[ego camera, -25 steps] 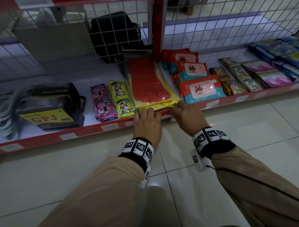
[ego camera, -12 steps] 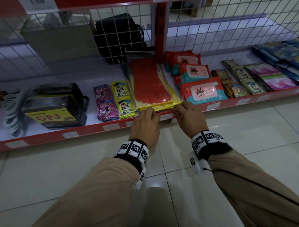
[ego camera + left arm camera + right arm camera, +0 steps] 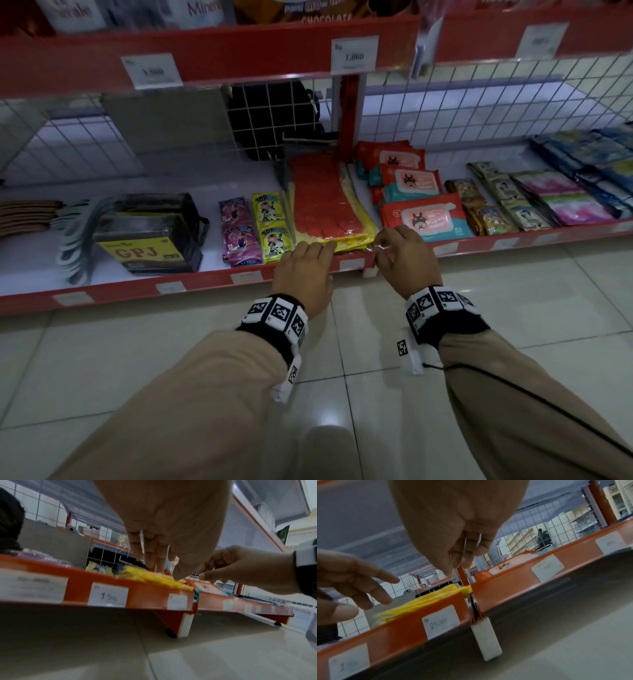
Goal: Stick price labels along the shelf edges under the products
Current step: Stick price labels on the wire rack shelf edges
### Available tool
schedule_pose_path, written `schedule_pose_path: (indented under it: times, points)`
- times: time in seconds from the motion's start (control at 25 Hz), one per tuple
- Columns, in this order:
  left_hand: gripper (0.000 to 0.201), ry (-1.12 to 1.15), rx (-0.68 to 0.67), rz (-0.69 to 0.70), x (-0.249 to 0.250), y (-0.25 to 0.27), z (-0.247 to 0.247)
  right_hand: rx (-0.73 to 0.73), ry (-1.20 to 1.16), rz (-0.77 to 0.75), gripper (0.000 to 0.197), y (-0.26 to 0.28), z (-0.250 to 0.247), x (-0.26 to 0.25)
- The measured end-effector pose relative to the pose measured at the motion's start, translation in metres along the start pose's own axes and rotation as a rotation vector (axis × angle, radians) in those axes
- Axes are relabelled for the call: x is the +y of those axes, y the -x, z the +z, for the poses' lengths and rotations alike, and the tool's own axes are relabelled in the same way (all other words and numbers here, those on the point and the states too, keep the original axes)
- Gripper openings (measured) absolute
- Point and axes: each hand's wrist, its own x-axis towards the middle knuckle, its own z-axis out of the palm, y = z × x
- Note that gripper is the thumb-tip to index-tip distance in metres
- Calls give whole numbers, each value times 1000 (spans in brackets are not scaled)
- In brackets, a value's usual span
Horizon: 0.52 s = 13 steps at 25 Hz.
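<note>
Bottom shelf (image 3: 113, 289) of a red store rack, seen from above the person's two forearms. On the shelf, left to right: a black clear-fronted pack marked GPJ (image 3: 150, 236); pink and yellow sachets (image 3: 253, 228); a long flat pack of red and yellow gloves (image 3: 325, 202) whose front end overhangs the red edge; three wet-wipe packs (image 3: 423, 217) stacked stepwise; further sachets toward the right, their print too small to read. Price labels (image 3: 352, 263) sit along the red shelf edge under the goods; in the right wrist view the one below the glove pack (image 3: 441, 620) reads about 25.000, while its neighbours are blurred.

The left hand (image 3: 303, 275) lies palm down, fingers straight and together, tips over the yellow front of the glove pack; whether they touch it cannot be told. The right hand (image 3: 406, 260) is held just above the joint between two shelf sections, thumb and fingers drawn together on a thin clear strip (image 3: 459, 566); what this strip is cannot be made out. The upper shelf carries two legible white labels (image 3: 354, 54) and is cut off at the frame top. A black bag (image 3: 274, 120) stands behind the wire grid.
</note>
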Motion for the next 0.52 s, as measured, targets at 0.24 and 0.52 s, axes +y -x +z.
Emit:
schedule_pose_path:
  times: [0.24,0.52]
  points:
    - [36,-37,151,84,4,-25,-77,125,28,-113,10,-25,-54,-29]
    - [27,107,339,229,18,-47,-185,305,153,-173,9,-61,-144,-82]
